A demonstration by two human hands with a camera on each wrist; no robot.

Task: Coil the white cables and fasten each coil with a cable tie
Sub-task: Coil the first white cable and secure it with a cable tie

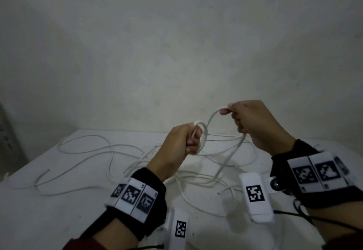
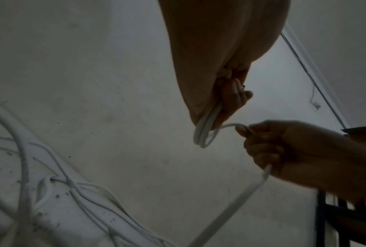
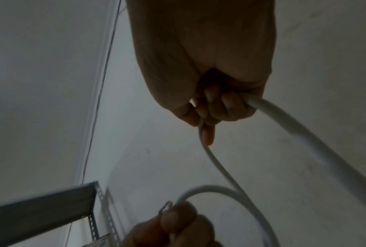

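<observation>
- White table [image 1: 59,210] set against a plain pale wall [image 1: 176,43]; slotted metal shelving [image 3: 50,205] off its left edge.
- Loose white cables [image 1: 88,151] sprawl from left edge to centre.
- Your left hand [image 1: 182,141], raised above the table's middle, fingers curled tight round a small coil [image 1: 203,137].
- Your right hand [image 1: 253,124] pinches the same cable's [image 1: 227,163] next loop; the slack trails down to the table.

A plain, dimly lit off-white plaster wall [image 1: 176,43] rises behind the white desk's [image 1: 59,210] far edge; a grey perforated metal shelf frame [image 3: 50,205] stands nearby.
</observation>
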